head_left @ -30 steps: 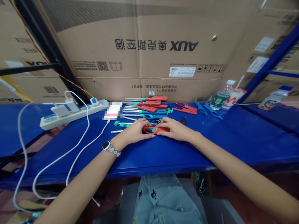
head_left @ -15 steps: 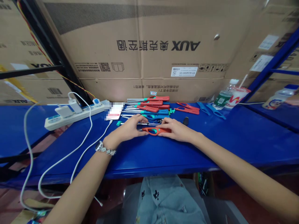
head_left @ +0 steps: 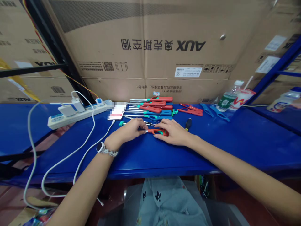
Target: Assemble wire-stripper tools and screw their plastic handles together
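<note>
A stick lighter (head_left: 165, 132) with an orange-red handle and a teal trigger lies crosswise between my hands, low over the blue table. My right hand (head_left: 175, 131) is closed around its handle from behind and above. With thumb and fingertips, my left hand (head_left: 130, 130) pinches the slim metal tube at the other end; those fingers hide most of the tube. Just behind my hands lie thin metal parts with wires (head_left: 153, 123) and a small teal piece (head_left: 121, 123). Farther back is a pile of red and blue stick lighters (head_left: 155, 108).
Beside my right hand lies a black-and-yellow screwdriver (head_left: 188, 124). Red handle shells (head_left: 191, 111) and blue ones (head_left: 220, 114) lie to the right, before a bottle (head_left: 225, 101) and cup (head_left: 242, 99). A phone (head_left: 117, 110), power strip (head_left: 58, 121) and white cables occupy the left.
My left fingers have shifted off the handle's front onto the metal tube. The lighter has turned slightly in my right hand, which now wraps closer around it. More of the screwdriver shows.
</note>
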### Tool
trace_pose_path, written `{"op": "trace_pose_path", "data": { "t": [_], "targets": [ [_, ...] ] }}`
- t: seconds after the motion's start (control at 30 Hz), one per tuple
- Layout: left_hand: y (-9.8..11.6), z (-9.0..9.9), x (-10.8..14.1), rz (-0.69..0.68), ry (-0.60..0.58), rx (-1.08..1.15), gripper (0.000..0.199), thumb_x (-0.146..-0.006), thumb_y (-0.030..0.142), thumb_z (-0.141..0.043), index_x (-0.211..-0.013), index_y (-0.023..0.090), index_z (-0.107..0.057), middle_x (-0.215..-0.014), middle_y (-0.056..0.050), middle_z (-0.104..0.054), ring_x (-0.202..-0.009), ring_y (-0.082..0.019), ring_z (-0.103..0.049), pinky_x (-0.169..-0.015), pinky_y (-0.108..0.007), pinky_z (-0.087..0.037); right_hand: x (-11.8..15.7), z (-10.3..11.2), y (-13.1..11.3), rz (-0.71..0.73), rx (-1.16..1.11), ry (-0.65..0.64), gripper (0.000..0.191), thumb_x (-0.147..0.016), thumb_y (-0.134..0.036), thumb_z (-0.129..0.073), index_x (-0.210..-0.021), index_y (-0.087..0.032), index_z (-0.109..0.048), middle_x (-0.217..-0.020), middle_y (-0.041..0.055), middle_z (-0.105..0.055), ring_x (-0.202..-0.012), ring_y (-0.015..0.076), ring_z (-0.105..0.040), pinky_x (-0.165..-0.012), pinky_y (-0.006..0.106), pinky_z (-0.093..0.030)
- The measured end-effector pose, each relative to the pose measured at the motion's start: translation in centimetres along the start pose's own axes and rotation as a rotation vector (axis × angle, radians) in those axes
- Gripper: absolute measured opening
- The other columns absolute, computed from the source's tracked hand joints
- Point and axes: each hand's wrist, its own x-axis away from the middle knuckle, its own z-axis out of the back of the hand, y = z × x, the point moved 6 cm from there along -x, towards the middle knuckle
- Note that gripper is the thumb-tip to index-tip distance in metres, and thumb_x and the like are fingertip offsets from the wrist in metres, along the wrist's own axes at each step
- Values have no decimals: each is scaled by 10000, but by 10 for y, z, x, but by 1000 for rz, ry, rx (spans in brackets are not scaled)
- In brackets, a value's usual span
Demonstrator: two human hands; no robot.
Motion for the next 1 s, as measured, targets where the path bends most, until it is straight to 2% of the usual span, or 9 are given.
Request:
{"op": "trace_pose_path", "data": {
  "t": [0.13,0.3,0.4,0.5,0.67,0.87,1.0],
  "targets": [
    [0,-4,0,-6,-2,48,133,-882,186,-614,-935,176,-735,-959,-64,-697,-844,-188,-645,-790,-318,-501,-2,-4,-3,48,-48,8,297,-982,-421,-629,-1170,-218,-737,-1092,92,-654,-963,225,-626,-858,389,-475],
    [2,-5,2,13,-3,183,157,-856,240,-646,-979,170,-712,-938,-62,-731,-847,-193,-670,-786,-318,-524,0,-1,0,51,-82,15,272,-961,-380,-653,-1143,-203,-753,-1068,90,-646,-923,208,-626,-824,362,-482],
    [2,-1,2,10,19,133,172,-826,267,-694,-973,182,-722,-917,-52,-726,-835,-198,-662,-783,-329,-522,1,-1,1,43,-80,25,265,-955,-383,-659,-1131,-209,-754,-1064,86,-646,-901,201,-624,-816,359,-481],
    [4,0,2,-10,-15,67,122,-868,269,-661,-902,187,-744,-885,-52,-700,-797,-194,-644,-760,-330,-502,0,-2,1,47,-101,25,253,-947,-372,-668,-1116,-204,-755,-1058,85,-645,-889,197,-621,-799,349,-481],
    [6,0,0,-24,-39,42,148,-899,280,-637,-908,182,-748,-910,-62,-677,-826,-200,-636,-779,-339,-489,0,0,-1,68,-148,34,218,-939,-322,-674,-1093,-189,-752,-1028,85,-633,-918,202,-619,-822,346,-485],
    [6,-3,0,-12,-25,73,133,-885,269,-621,-904,179,-717,-887,-52,-680,-797,-189,-628,-746,-320,-488,0,-3,3,25,-146,65,330,-899,-443,-740,-1100,-181,-749,-984,69,-608,-881,198,-605,-807,345,-481],
    [10,-6,-2,-16,17,104,198,-824,315,-716,-963,175,-696,-916,-46,-666,-815,-195,-623,-750,-320,-497,0,-4,3,24,-144,74,281,-926,-411,-709,-1109,-201,-746,-982,63,-614,-883,192,-608,-798,334,-478]
  ]
}}
